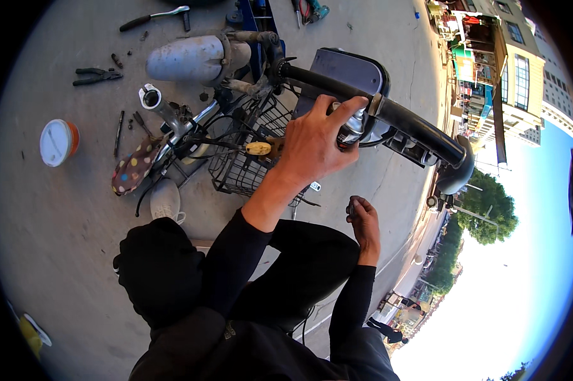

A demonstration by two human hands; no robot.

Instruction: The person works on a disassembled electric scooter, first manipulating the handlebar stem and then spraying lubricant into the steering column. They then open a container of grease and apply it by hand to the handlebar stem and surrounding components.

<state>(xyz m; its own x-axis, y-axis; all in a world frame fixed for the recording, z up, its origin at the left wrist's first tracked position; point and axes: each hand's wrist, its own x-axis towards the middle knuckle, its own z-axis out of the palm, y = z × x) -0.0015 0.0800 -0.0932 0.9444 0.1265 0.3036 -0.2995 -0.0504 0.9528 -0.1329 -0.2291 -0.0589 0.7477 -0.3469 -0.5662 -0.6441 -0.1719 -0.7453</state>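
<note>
My left hand (pixel 318 140) grips a black-and-silver spray can (pixel 351 133) at the middle of the view, just below a black metal tube (pixel 420 127) of a dismantled scooter or bike. Its fingers hide part of the can. My right hand (pixel 364 225) is lower right, its fingertips closed on a small dark part (pixel 352 206). A black wire basket (pixel 236 181), handlebars with cables and a yellow connector (pixel 258 148) lie left of my left hand. A dark grey panel (pixel 343 70) sits behind the can.
Pliers (pixel 90 77), a hammer (pixel 186 19), a white-lidded orange tub (pixel 55 143) and loose small parts lie on the concrete at left. A silver cylindrical housing (pixel 185 58) is above the handlebars. People (pixel 388 330) stand by a street with trees and buildings at right.
</note>
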